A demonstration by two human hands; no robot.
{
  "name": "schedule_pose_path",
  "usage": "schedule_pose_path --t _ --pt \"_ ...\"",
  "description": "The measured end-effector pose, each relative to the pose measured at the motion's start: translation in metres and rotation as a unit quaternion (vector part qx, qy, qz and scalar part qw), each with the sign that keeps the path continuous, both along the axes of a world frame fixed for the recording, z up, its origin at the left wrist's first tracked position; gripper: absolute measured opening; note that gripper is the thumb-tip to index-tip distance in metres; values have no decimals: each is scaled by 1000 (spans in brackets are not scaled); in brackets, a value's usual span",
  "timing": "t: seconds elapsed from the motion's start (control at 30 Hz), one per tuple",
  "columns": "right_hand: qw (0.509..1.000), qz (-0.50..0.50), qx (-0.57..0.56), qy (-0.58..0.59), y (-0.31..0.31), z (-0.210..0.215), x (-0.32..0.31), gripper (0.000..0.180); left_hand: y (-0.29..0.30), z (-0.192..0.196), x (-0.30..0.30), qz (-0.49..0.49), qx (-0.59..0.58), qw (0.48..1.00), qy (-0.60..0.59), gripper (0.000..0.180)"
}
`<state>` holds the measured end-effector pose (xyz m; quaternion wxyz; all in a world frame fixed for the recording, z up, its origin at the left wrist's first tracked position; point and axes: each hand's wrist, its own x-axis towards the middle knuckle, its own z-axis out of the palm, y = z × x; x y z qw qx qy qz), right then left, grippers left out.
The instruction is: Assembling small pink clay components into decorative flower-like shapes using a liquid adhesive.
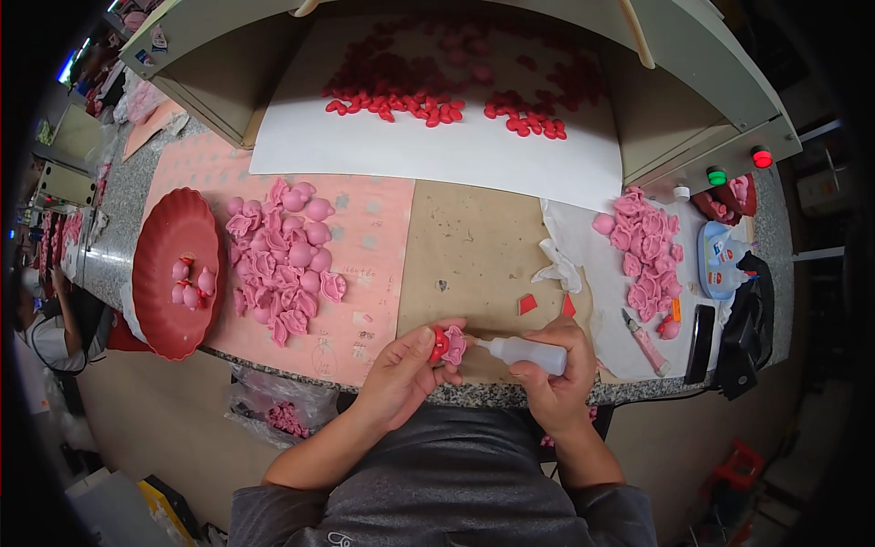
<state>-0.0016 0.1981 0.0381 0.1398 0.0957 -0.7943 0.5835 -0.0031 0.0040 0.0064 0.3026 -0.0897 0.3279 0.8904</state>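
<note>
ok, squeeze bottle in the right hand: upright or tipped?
Tipped. The squeeze bottle lies near sideways in the right hand, nozzle pointing left at the pink piece held by the left hand.

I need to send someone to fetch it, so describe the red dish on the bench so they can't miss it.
Start at the speckled stone workbench and go to its left end, left of the pink mat that carries a heap of pink moulded pieces. There sits the red dish, oval with a scalloped rim, holding only a few pink pieces. Nothing else on the bench is a dish of that colour.
</note>
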Motion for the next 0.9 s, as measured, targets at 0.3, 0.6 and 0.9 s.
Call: schedule_pose_path --t 0.3,0.6,0.9 --pt "1000 -3 18 18 -1 -1 0 35 1 -1 0 9 -5 1000 -9 43" --pt "999 -5 40 23 -2 3 1 35 1 -1 1 6 -10 1000 -2 44" --pt "997 21 64 42 1 2 -1 36 1 -3 1 -3 -19 1000 11 45"
